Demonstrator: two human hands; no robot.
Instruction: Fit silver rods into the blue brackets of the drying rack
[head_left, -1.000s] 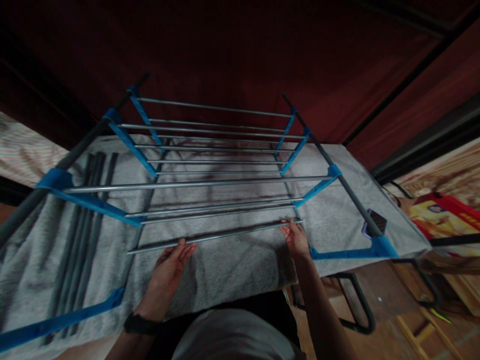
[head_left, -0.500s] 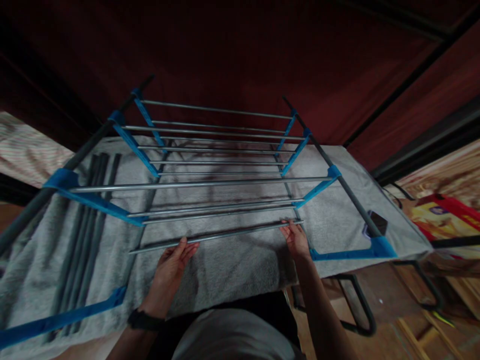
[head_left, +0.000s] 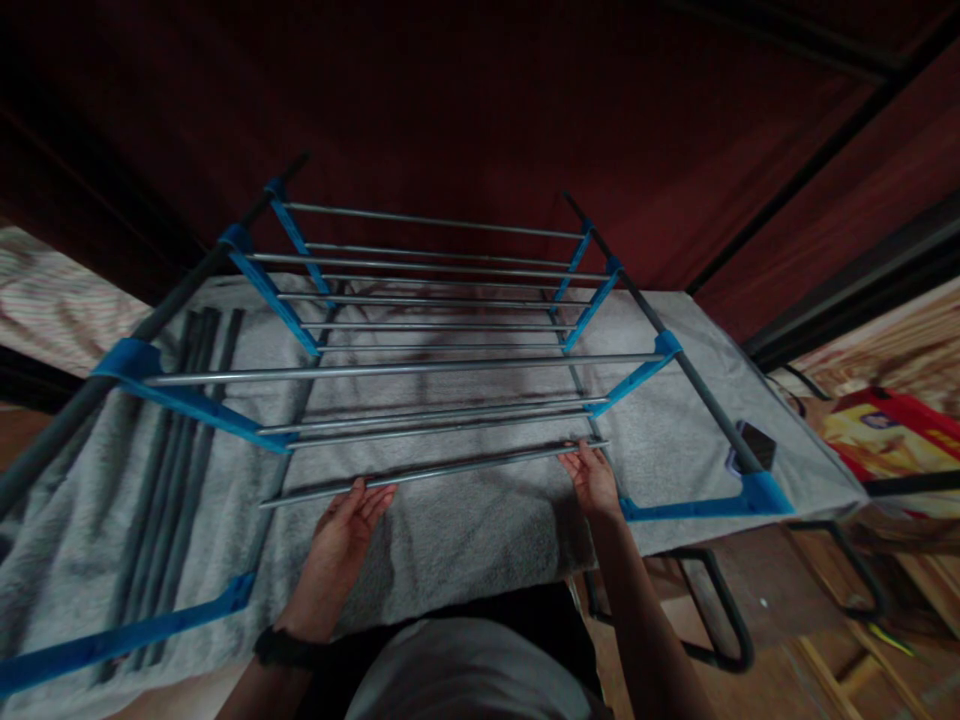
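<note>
1. Through the head view I have both hands on one loose metal rod [head_left: 465,467], lying crosswise just in front of the person's body.
2. Left hand [head_left: 349,518]: the grip is narrow, a pinch with the thumb over the rod and the fingers spread out beneath it, a little in from its left end.
3. Right hand [head_left: 591,482]: this grip is narrow too, thumb and fingertips closed around the rod near its right end, with a short tip poking out past them.
4. I see the rod slanting slightly, right end farther from the body. Whether its ends touch the dark tubes there, I cannot tell.
5. Beyond it I have the drying rack [head_left: 420,368], its rods running between blue side pieces.
6. Nearest the body, one blue bracket [head_left: 135,628] reaches in from the left and another blue arm [head_left: 694,508] from the right, just beside my right wrist.
7. Grey tubes [head_left: 176,450] lie side by side on the cloth-covered bench [head_left: 705,340], left of the hands; a phone [head_left: 752,447] rests at right.
</note>
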